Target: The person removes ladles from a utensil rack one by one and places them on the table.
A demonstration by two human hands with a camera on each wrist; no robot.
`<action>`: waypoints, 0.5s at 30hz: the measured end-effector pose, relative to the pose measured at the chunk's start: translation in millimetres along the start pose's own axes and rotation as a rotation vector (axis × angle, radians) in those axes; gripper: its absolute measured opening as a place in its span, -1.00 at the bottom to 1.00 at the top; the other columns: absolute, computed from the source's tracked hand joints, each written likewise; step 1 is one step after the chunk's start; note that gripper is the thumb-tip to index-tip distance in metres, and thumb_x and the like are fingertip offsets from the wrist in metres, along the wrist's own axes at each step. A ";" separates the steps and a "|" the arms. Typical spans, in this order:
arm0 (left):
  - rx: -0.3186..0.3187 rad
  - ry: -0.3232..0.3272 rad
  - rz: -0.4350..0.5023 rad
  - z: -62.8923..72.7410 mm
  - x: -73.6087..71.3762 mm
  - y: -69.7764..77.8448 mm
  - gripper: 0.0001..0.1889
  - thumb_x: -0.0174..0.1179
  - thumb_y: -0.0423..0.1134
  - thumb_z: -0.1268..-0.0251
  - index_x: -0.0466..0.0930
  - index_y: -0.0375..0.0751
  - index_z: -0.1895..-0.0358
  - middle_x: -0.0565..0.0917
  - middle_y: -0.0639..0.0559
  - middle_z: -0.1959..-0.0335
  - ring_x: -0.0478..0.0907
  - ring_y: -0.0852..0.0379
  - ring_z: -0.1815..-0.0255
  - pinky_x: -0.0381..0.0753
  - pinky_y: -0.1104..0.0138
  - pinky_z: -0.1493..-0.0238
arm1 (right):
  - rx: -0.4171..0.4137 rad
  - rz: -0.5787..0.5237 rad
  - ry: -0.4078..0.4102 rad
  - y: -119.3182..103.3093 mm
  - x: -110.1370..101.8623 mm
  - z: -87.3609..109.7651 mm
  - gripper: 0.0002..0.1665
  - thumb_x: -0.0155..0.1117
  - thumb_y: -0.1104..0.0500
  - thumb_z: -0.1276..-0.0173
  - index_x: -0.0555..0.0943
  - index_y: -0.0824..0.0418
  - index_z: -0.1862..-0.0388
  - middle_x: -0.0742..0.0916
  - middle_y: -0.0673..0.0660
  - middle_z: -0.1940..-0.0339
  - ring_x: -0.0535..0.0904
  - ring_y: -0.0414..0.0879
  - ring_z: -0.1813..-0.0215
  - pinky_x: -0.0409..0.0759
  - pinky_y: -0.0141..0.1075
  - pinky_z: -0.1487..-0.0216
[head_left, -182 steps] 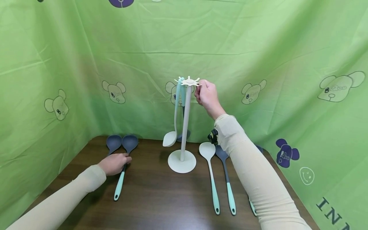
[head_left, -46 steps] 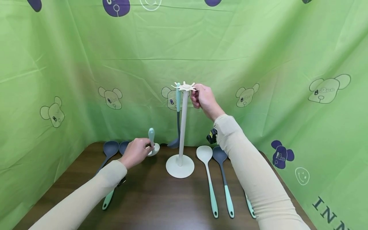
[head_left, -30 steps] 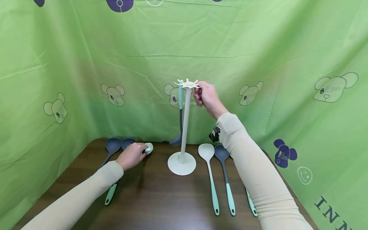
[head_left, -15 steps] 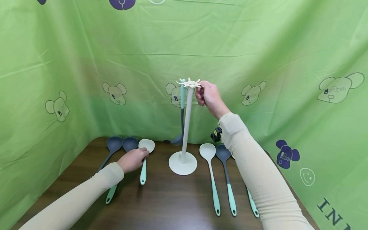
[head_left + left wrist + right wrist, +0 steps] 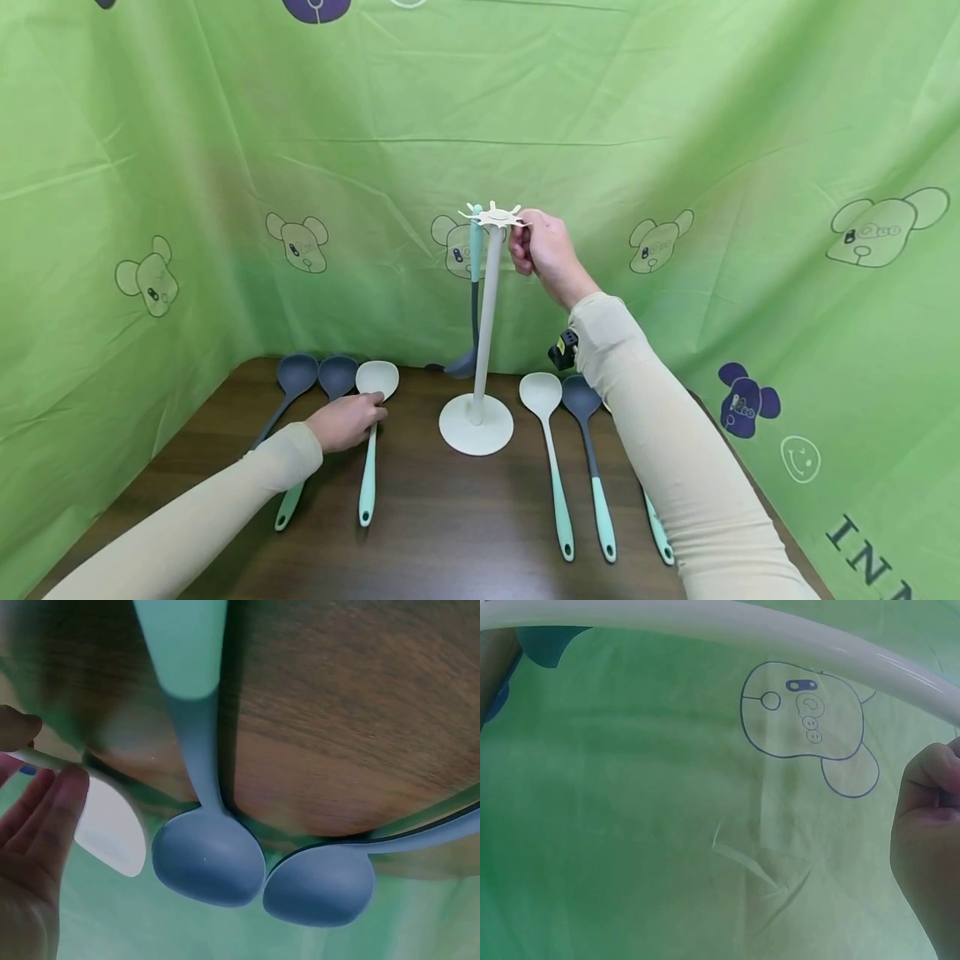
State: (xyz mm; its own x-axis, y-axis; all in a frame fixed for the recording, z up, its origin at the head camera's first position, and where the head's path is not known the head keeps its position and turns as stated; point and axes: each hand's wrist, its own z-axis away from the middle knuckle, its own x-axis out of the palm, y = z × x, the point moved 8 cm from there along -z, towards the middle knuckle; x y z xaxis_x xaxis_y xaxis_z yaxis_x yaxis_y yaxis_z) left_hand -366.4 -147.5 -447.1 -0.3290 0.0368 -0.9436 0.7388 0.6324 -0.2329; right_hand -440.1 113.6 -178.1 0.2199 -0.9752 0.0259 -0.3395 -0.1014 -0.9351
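Observation:
My left hand (image 5: 348, 421) pinches the thin neck of a white ladle (image 5: 377, 379) just below its bowl. The ladle lies along the table with its mint handle towards me; the left wrist view shows thumb and fingers on either side of its neck. My right hand (image 5: 546, 250) pinches a hook at the right of the white utensil stand's top (image 5: 495, 217). From the stand's far left side hangs a dark grey ladle (image 5: 476, 250), bowl down, partly behind the post. In the right wrist view, curled fingers (image 5: 934, 769) show at the edge, beside the post (image 5: 780, 634).
Two dark grey ladles (image 5: 297, 373) lie left of the white one, partly under my left arm. Right of the stand's round base (image 5: 476, 437) lie a white utensil (image 5: 541, 393), a dark grey one (image 5: 581, 398) and another mostly hidden by my right arm. Green cloth (image 5: 375, 167) encloses the table.
The white ladle has come off the stand, moved left and been lowered to the table, its handle swinging down towards me. My left hand came from a dark grey ladle; my right stays at the stand.

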 end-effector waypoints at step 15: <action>-0.412 -0.222 0.426 3.2 24.7 -21.2 -0.97 0.32 -0.27 -0.22 0.67 -0.12 0.35 0.60 0.16 0.54 0.49 0.25 0.54 0.54 0.31 0.41 | -0.004 -0.002 0.007 0.0 -0.2 0.4 -0.61 -0.24 0.21 -0.56 0.36 0.18 0.53 0.43 0.02 0.71 0.23 -0.17 0.72 0.21 -0.38 0.68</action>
State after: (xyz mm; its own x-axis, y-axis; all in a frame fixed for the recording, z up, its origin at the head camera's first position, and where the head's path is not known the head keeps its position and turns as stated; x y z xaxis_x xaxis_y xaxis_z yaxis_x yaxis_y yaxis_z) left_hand -388.3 -162.5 -466.2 0.1067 0.2174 -0.9702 0.4760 0.8455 0.2418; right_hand -439.8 113.9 -178.3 0.2138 -0.9764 0.0308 -0.3429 -0.1046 -0.9335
